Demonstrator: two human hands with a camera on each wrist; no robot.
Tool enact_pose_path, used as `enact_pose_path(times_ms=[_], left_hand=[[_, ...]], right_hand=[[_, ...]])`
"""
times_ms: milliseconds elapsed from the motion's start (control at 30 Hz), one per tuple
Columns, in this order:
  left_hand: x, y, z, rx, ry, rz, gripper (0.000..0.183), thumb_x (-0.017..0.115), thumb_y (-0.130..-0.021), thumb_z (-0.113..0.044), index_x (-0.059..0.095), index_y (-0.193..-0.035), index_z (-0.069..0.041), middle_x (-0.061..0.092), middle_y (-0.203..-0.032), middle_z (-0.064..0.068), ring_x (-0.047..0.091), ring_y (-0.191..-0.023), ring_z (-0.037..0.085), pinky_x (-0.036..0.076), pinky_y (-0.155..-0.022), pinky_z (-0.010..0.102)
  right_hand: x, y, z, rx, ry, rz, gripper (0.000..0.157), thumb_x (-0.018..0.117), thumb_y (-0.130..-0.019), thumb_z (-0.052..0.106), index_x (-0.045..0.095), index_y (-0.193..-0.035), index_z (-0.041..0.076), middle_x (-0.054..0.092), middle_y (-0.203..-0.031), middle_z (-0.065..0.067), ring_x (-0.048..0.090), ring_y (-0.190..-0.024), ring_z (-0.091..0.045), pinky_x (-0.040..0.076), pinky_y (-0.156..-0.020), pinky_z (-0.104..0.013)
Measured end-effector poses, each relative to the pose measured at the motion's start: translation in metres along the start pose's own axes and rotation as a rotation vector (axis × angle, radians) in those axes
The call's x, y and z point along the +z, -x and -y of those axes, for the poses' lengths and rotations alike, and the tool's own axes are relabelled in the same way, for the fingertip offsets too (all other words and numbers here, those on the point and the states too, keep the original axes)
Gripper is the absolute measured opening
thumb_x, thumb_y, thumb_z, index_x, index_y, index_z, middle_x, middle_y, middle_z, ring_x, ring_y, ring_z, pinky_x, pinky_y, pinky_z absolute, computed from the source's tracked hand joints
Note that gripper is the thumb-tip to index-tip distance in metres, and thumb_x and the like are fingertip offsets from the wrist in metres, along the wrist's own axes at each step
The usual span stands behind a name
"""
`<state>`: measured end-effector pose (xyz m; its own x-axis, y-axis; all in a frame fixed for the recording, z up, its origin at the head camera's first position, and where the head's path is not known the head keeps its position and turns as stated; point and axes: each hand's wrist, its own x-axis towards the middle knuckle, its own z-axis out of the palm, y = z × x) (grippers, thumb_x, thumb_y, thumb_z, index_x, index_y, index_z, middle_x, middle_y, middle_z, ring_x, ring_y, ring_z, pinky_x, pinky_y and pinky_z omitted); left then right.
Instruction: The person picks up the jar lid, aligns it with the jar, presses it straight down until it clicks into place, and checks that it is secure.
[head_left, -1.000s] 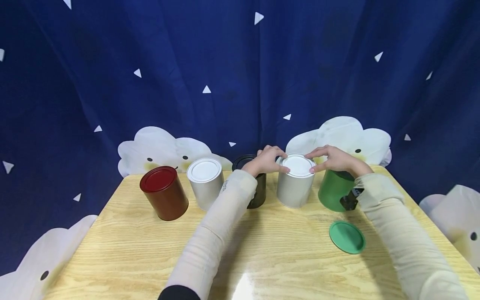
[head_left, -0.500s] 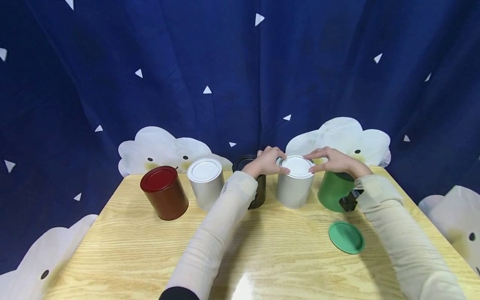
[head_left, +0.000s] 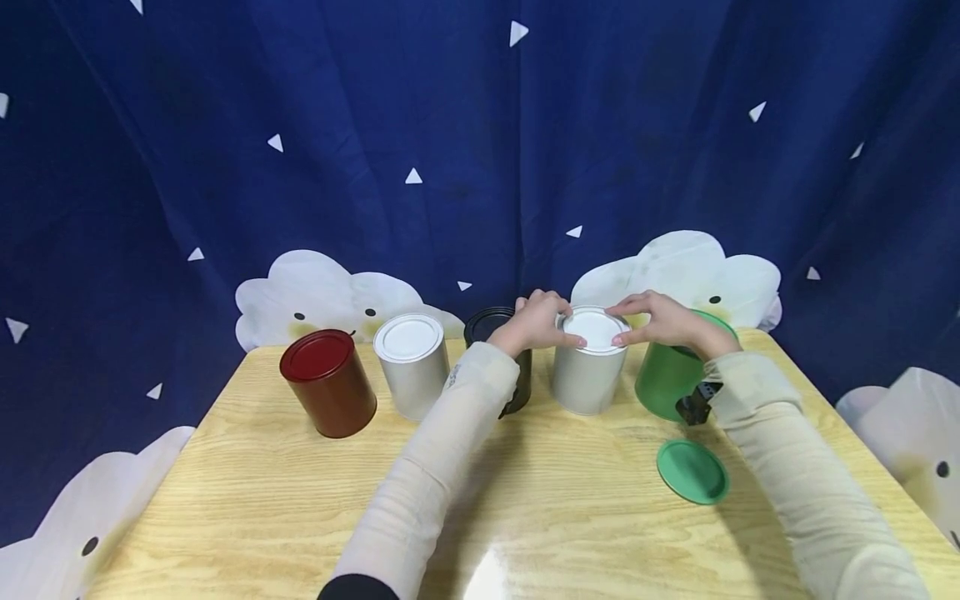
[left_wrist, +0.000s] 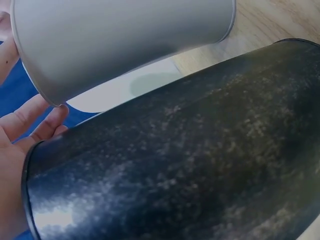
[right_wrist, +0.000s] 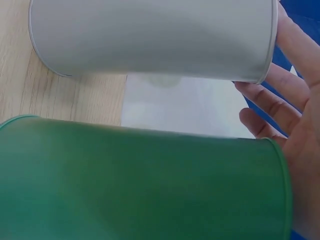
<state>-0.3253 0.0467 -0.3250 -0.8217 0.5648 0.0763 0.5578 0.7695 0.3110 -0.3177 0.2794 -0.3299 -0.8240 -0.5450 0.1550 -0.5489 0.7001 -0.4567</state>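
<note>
A light grey can (head_left: 587, 385) with a white lid (head_left: 594, 331) stands upright at the back of the table. My left hand (head_left: 534, 322) grips the left side of its lidded rim, thumb in front and fingers behind. On the opposite side, my right hand (head_left: 670, 323) holds the rim the same way. In the left wrist view, the fingers meet the top edge of the grey can (left_wrist: 125, 40), beside a black can (left_wrist: 170, 160). The right wrist view has fingers at the same rim, above a green can (right_wrist: 140, 185). The lid's top is hidden in both wrist views.
A round green lid (head_left: 692, 472) lies on the wooden table (head_left: 570, 517) in front of the green can. Farther left stand a second light grey can (head_left: 412, 387) and a dark red can (head_left: 335, 404), both lidded. A blue curtain (head_left: 450, 108) hangs behind the table.
Both hands stay at the grey can's rim, with only tiny shifts of the thumbs and fingers. The lid and the other cans keep their places.
</note>
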Motion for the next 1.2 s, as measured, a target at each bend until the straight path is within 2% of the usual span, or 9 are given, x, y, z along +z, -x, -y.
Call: enact_pose_path(times_ms=[267, 633, 767, 900, 1033, 1200], left_hand=[[-0.003, 0.0, -0.004, -0.008, -0.012, 0.01, 0.049, 0.07, -0.075, -0.047, 0.064, -0.11, -0.013, 0.056, -0.11, 0.0, 0.041, -0.102, 0.016, 0.026, -0.085, 0.035], [-0.002, 0.003, -0.001, 0.003, -0.019, -0.015, 0.055, 0.068, -0.076, -0.049, 0.061, -0.116, -0.012, 0.055, -0.12, 0.001, 0.039, -0.11, 0.017, 0.024, -0.088, 0.038], [-0.003, 0.003, -0.002, 0.008, -0.027, -0.016, 0.053, 0.068, -0.076, -0.049, 0.063, -0.114, -0.012, 0.055, -0.119, 0.0, 0.039, -0.11, 0.017, 0.024, -0.088, 0.038], [-0.004, 0.004, -0.004, 0.018, -0.085, -0.023, 0.051, 0.066, -0.077, -0.051, 0.064, -0.112, -0.014, 0.055, -0.118, 0.0, 0.038, -0.109, 0.017, 0.024, -0.086, 0.037], [-0.004, 0.008, -0.009, 0.044, -0.149, -0.05, 0.054, 0.062, -0.08, -0.052, 0.059, -0.12, -0.017, 0.052, -0.119, 0.0, 0.038, -0.109, 0.018, 0.026, -0.085, 0.037], [-0.004, 0.015, -0.014, 0.066, -0.151, -0.082, 0.058, 0.06, -0.082, -0.05, 0.051, -0.13, -0.018, 0.051, -0.121, 0.0, 0.039, -0.109, 0.018, 0.028, -0.084, 0.036]], right_hand=[[0.0, 0.001, -0.001, 0.03, 0.003, 0.016, 0.056, 0.076, -0.074, 0.026, 0.058, -0.118, -0.003, 0.055, -0.116, -0.023, 0.046, -0.11, -0.04, 0.033, -0.092, -0.055], [-0.001, 0.005, 0.003, -0.038, 0.081, -0.054, 0.051, 0.076, -0.073, 0.024, 0.062, -0.113, -0.004, 0.062, -0.107, -0.02, 0.054, -0.101, -0.036, 0.037, -0.088, -0.051], [-0.002, 0.005, 0.005, -0.012, 0.104, -0.047, 0.05, 0.076, -0.073, 0.026, 0.062, -0.113, -0.002, 0.062, -0.107, -0.019, 0.053, -0.1, -0.035, 0.037, -0.088, -0.05], [-0.003, 0.008, 0.008, 0.016, 0.156, -0.044, 0.052, 0.074, -0.075, 0.031, 0.062, -0.115, 0.0, 0.061, -0.109, -0.018, 0.049, -0.1, -0.034, 0.033, -0.087, -0.054], [-0.002, 0.014, 0.009, -0.011, 0.188, -0.107, 0.053, 0.074, -0.075, 0.033, 0.062, -0.115, 0.0, 0.062, -0.106, -0.016, 0.05, -0.096, -0.032, 0.035, -0.083, -0.053], [0.0, 0.026, 0.007, -0.027, 0.152, -0.185, 0.054, 0.075, -0.073, 0.03, 0.061, -0.114, -0.002, 0.061, -0.105, -0.018, 0.051, -0.095, -0.033, 0.039, -0.08, -0.049]])
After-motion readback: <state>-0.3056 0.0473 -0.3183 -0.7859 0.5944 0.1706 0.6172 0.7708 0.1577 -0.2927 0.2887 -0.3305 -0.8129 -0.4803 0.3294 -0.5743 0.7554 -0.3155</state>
